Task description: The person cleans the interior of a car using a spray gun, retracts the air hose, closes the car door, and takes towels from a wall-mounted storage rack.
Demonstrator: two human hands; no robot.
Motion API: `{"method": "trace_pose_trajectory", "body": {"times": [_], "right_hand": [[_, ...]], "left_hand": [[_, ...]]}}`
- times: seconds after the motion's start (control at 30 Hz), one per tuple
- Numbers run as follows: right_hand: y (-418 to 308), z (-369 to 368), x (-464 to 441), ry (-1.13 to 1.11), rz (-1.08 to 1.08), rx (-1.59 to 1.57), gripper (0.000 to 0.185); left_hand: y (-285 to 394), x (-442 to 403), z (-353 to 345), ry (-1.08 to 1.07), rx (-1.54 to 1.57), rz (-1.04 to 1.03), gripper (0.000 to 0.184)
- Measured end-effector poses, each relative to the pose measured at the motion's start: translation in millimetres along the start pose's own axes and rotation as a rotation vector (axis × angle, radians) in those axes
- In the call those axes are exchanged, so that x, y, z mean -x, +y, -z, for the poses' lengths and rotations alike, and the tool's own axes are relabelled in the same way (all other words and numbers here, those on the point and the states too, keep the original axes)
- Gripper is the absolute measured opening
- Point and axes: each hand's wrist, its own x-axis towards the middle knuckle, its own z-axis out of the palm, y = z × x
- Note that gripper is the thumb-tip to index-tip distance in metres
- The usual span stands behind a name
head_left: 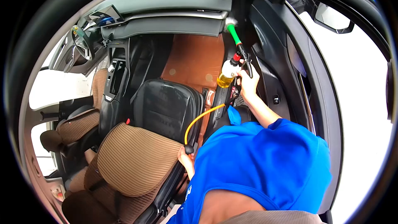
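Partly, the blue shirt is hiding the left hand, which is gripping a yellow hose's black knob. The right hand is gripping the spray gun, its long axis pointing forward-left beyond the grip.

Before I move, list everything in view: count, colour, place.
spray gun: 1, green and black, right of centre
bottle: 1, clear, yellow liquid, under spray gun
hose: 1, yellow-orange, centre
small items: count unclear, red-black, below bottle
floor mat: 1, brown, upper centre
seats: 2, black with brown ribbed covers, centre and left
console: 1, black, between seats
steering wheel: 1, dark, upper left
dashboard: 1, grey, top
screen: 1, dark, dashboard's left
door: 1, black, right
mirror: 1, dark-rimmed, outside door
shirt: 1, blue, lower right
right hand: 1, bare, on spray gun
left hand: 1, bare, on hose's black end
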Motion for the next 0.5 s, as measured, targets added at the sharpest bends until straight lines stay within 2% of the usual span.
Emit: {"method": "trace_pose_trajectory", "body": {"times": [0.03, 0.13, 0.27, 0.4, 0.5], "right_hand": [[-4.7, 0.8, 8.8, -0.002, 0.042, -0.019, 0.038], [-10.7, 14.0, 20.7, -0.142, -0.005, 0.018, 0.039], [6.1, 21.4, 28.7, -0.083, -0.016, 0.018, 0.038], [21.5, 29.8, 12.6, -0.068, -0.200, 0.162, 0.035], [65.6, 29.6, -15.3, -0.058, -0.186, 0.213, 0.027]], "left_hand": [[1.0, 1.6, 0.1, -0.008, -0.030, 0.018, 0.024], [-5.1, -7.8, 0.1, 0.038, -0.123, 0.029, 0.030], [-17.4, -20.6, -1.1, 0.134, -0.275, 0.041, 0.042], [-11.7, -19.9, -1.6, 0.106, -0.257, 0.053, 0.040], [-6.3, -17.9, -5.1, 0.059, -0.197, 0.052, 0.039]]}}
